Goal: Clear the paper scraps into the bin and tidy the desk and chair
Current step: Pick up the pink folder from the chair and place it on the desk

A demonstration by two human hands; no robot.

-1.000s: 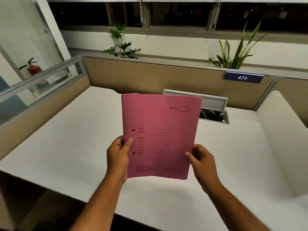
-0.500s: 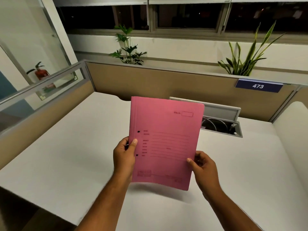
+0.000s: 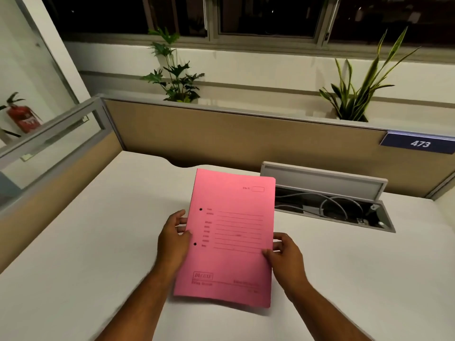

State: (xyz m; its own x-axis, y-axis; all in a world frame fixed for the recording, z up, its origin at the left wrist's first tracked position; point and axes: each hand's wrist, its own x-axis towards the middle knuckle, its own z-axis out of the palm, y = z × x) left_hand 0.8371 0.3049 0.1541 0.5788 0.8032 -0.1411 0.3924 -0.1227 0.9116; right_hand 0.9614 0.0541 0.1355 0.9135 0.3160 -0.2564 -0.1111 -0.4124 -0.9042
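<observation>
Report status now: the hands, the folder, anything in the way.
Left hand and right hand grip the pink folder by its side edges. Folder low over the desk. Open cable tray sits close on the right.

Small print on the pink folder (image 3: 231, 232) blurred — fingers behind it hidden.

Dim warm light, wide-angle edge distortion

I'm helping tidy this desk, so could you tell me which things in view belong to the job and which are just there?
Part of the job:
- pink folder, held by left hand and right hand
- desk

Just there:
- open cable tray
- two plants
- 473 sign
- fire extinguisher

No scraps, bin or chair in view.
</observation>
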